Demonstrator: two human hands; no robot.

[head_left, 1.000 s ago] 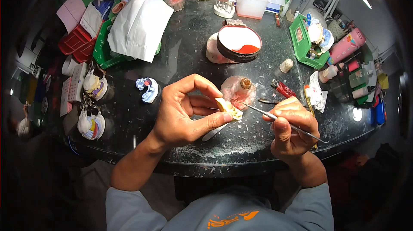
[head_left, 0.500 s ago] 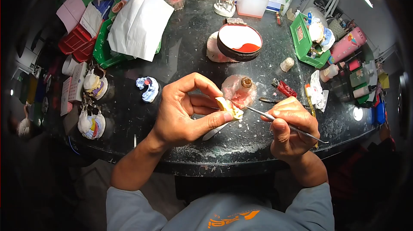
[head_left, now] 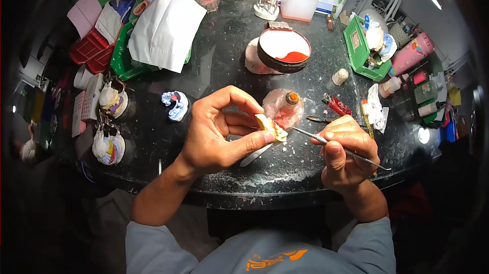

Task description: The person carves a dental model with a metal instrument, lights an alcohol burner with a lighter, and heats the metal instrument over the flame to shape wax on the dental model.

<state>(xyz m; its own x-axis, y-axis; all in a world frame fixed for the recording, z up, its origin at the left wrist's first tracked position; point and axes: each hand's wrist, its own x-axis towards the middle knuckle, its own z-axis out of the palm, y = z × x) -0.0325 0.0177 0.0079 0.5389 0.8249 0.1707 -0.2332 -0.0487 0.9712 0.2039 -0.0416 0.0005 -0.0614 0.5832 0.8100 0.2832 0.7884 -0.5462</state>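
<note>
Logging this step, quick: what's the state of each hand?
Left hand: closed, holding a yellowish dental piece between thumb and fingers.
Right hand: closed, holding a thin metal dental instrument like a pen.

Wht paper [head_left: 162,32] over grn tray [head_left: 119,56], L; pink btl [head_left: 413,53] beside grn box [head_left: 357,49] w/ casts [head_left: 374,39], R; jug [head_left: 298,4] at bk.

Over the speckled black bench [head_left: 224,39] I see the left hand [head_left: 216,134] pinching a bumpy pale-yellow piece [head_left: 271,127], the right hand [head_left: 350,154] aiming a silver metal probe [head_left: 301,132] at it.
</note>
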